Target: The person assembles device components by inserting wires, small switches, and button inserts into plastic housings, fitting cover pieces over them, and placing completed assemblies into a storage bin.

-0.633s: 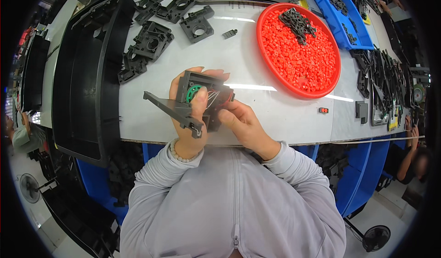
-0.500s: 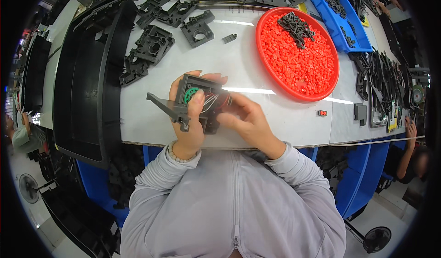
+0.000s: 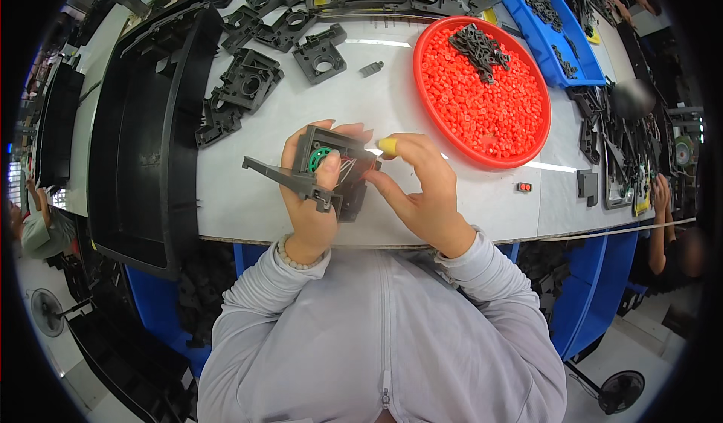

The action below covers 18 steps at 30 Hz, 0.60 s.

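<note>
My left hand (image 3: 307,223) is wrapped round a dark grey plastic housing (image 3: 351,206), with the thumb pressed in beside a green round part (image 3: 319,158). A thin arm of the housing sticks out to the left. White and red wires (image 3: 348,168) run across its inside. At the housing's right side is my right hand (image 3: 429,189), its thumb tip close to the wires and its index finger raised apart from the thumb. A yellow cover (image 3: 388,146) sits on that fingertip. Nothing shows between the right thumb and index finger; the other fingers are partly hidden.
A round red tray (image 3: 544,122) holds small red pieces and a heap of dark parts. A deep black bin (image 3: 128,227) stands left, beside several dark plastic housings (image 3: 251,80). Small loose parts lie around, including a block with red dots (image 3: 524,187). A blue tray (image 3: 595,74) sits far right.
My right hand has drawn back slightly to the right from the housing, and its thumb and index finger have spread apart. My left hand still holds the housing.
</note>
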{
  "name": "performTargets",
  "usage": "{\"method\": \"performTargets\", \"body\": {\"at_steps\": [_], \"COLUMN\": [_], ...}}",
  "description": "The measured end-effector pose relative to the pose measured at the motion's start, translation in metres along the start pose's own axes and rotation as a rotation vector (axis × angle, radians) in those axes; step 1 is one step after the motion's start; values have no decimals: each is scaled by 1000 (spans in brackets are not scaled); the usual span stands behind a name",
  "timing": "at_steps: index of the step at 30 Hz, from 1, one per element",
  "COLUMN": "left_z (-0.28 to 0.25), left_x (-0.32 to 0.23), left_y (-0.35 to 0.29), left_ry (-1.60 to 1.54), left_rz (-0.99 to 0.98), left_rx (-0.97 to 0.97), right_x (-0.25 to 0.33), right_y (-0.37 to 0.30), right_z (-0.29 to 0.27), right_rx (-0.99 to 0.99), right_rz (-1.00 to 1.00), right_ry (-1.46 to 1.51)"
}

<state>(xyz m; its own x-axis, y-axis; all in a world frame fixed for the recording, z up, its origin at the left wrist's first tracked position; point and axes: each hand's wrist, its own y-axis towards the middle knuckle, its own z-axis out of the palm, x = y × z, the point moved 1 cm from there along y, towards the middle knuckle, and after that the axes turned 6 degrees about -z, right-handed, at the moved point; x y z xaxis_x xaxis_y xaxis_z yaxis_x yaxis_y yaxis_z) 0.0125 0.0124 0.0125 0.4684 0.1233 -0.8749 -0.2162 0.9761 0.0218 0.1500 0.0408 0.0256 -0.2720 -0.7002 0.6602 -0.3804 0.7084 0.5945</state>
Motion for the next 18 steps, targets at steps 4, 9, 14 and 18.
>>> {"method": "performTargets", "body": {"at_steps": [4,9,14,18], "left_z": [2,-7,2,3], "left_x": [1,8,7,8], "left_y": [1,1,4,7], "left_ry": [-43,82,36,79], "left_rz": [-22,-41,-19,-68], "left_rx": [11,26,9,-24], "right_x": [-9,-6,-9,-11], "right_y": [-4,8,15,12], "right_z": [2,0,-4,-16], "right_rx": [22,118,189,329], "right_rz": [-248,-262,-286,-217], "right_ry": [-129,-245,-346,-299]}}
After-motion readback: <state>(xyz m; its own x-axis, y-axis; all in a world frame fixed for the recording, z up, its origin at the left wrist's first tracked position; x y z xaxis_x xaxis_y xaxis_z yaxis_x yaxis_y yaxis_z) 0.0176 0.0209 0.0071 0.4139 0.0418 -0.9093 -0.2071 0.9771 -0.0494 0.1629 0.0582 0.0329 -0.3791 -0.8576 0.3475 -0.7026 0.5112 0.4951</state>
